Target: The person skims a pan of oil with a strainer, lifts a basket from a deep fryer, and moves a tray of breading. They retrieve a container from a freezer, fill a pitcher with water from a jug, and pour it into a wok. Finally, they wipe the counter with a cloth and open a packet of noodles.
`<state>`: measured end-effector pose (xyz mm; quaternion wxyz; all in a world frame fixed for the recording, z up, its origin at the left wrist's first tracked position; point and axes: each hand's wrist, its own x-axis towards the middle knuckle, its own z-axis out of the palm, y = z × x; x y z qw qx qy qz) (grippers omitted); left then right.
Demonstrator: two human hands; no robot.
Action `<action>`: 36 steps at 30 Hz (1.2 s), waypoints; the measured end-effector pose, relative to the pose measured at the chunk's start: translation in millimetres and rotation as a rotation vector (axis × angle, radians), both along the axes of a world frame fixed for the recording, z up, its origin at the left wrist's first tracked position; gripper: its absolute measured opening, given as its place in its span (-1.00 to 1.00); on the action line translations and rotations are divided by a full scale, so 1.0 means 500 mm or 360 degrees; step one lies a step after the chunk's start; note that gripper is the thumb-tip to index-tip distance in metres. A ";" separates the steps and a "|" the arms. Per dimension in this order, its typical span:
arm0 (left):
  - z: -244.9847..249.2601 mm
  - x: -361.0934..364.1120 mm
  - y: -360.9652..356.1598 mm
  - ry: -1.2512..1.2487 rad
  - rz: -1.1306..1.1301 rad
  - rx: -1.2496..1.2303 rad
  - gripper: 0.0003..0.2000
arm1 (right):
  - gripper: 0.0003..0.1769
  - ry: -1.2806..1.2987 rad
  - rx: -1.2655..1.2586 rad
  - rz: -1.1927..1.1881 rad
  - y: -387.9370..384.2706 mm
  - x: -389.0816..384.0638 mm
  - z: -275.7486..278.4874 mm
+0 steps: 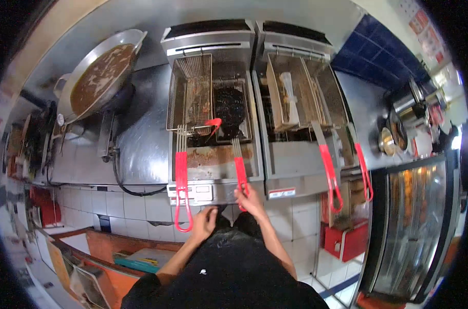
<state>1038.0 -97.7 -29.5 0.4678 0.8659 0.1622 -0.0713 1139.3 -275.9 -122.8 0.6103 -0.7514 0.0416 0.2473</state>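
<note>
My right hand (250, 202) is wrapped round the lower part of a red-coated basket handle (240, 170). Its metal rods run toward the dark right side of the left fryer (216, 177), where a basket's wire rim shows low in the well. My left hand (207, 222) is just below the fryer's front panel, fingers loosely curled and apart, holding nothing I can see. Beside it hangs another red handle (181, 177), joined to the raised wire basket (191, 92) on the well's left. A small red object (214, 123) lies at that basket's front edge.
To the left, a large pan (131, 38) holds brown liquid. A second fryer (298, 157) on the right carries two baskets, one with white-handled tongs (289, 95). Farther right are pots (411, 103) and a glass-fronted cabinet (417, 206). An orange-sided counter (100, 247) stands lower left.
</note>
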 end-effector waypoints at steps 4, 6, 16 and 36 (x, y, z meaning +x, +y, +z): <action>-0.088 -0.082 -0.014 0.0004 0.0477 0.0234 -0.74 | -0.63 0.0834 0.0960 0.0016 -0.017 0.054 0.103; -0.177 -0.144 0.008 -0.0030 0.0875 0.0426 -0.74 | -0.62 0.0903 0.1123 0.0039 -0.006 0.083 0.100; -0.460 -0.594 -0.034 0.0738 0.1144 0.0455 -0.60 | -0.71 0.0724 0.1160 -0.0084 0.043 0.086 0.030; -0.589 -0.659 0.064 0.0188 0.1477 -0.0808 -0.85 | -0.69 0.0312 0.0914 -0.0013 0.012 -0.045 0.066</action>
